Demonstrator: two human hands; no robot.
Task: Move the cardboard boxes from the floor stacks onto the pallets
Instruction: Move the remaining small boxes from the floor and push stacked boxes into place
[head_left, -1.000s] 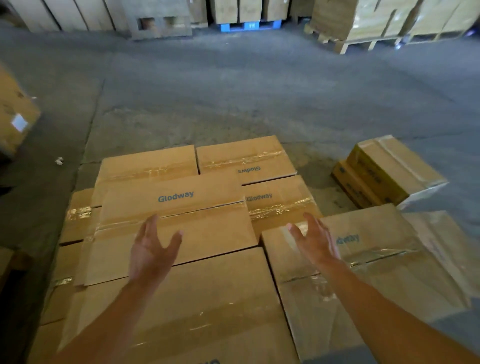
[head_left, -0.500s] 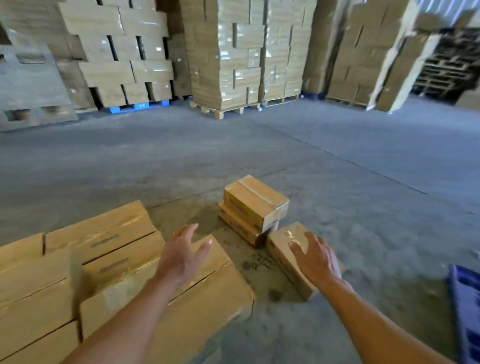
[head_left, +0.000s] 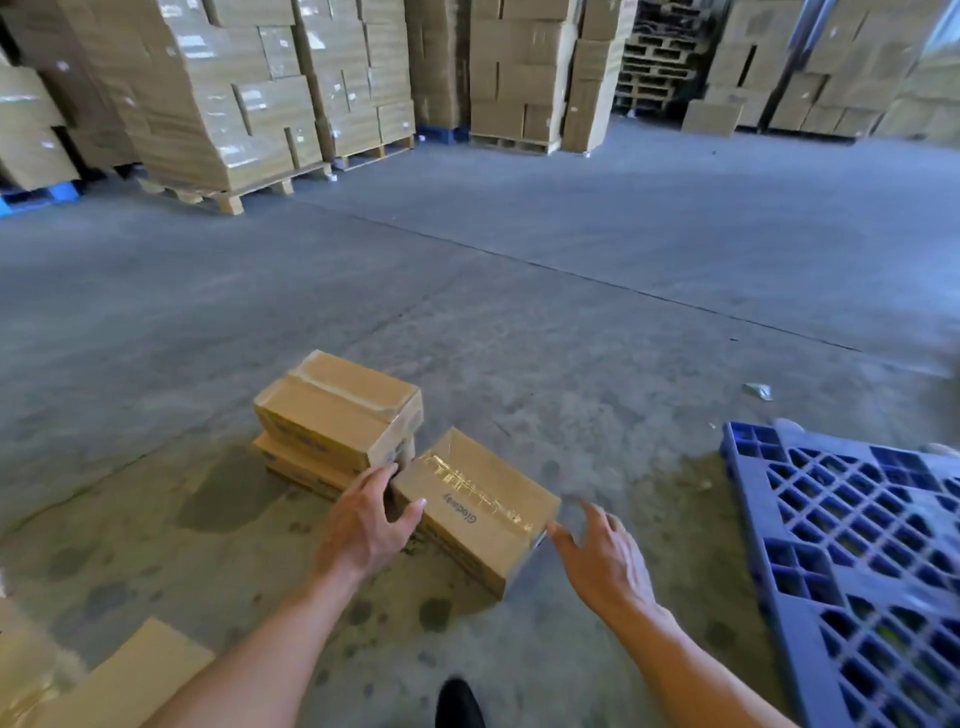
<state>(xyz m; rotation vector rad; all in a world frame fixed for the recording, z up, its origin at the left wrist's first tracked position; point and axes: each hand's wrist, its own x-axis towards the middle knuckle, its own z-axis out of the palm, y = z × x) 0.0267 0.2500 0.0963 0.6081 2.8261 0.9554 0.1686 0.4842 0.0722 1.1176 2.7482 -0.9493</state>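
From the head view, a brown box (head_left: 475, 501) lies on the grey floor (head_left: 519, 312), low in the middle of the frame. It is just beside a small stack (head_left: 337, 410) of two more boxes. The left hand (head_left: 363, 525) is at its left end, fingers spread. The right hand (head_left: 608, 561) is by its right corner, fingers spread too. A blue pallet (head_left: 852, 545) sits at the lower right.

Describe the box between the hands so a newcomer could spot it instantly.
Find the blue plastic pallet on the right. Left of it sits a two-high stack of boxes, and the target box lies beside it on the floor. Unlike those, it is single, with Glodway print on top, between the left hand and right hand.
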